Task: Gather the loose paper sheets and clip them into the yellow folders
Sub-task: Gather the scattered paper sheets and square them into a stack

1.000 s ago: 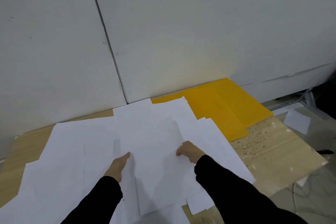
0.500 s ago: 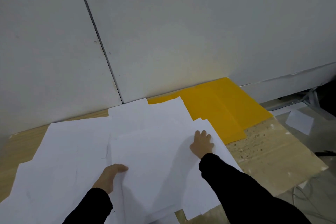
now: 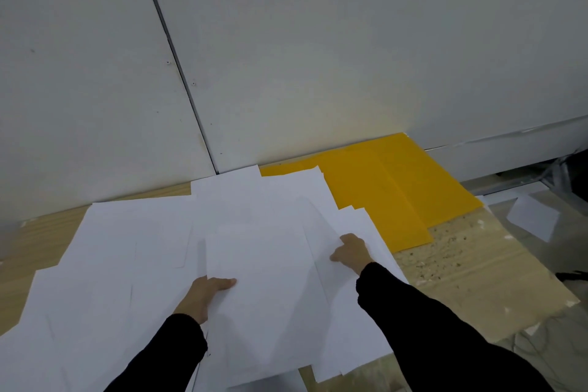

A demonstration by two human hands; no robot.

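Many loose white paper sheets (image 3: 133,258) lie overlapping across the wooden table (image 3: 471,267). My left hand (image 3: 206,294) holds the left edge of the top sheet (image 3: 264,280), thumb on top and fingers hidden under it. My right hand (image 3: 351,251) is on the right side of the pile with its fingers curled, gripping the sheets' edge there. Yellow folders (image 3: 381,188) lie flat at the back right against the wall, partly covered by sheets.
A grey panelled wall (image 3: 286,57) rises straight behind the table. The table's right edge drops to the floor, where one more white sheet (image 3: 531,219) lies beside a metal frame (image 3: 560,175). Cables run across the floor at the lower right.
My right hand lay flat with spread fingers on the sheets; its fingers are now curled on them. My left thumb has come over the top sheet's left edge.
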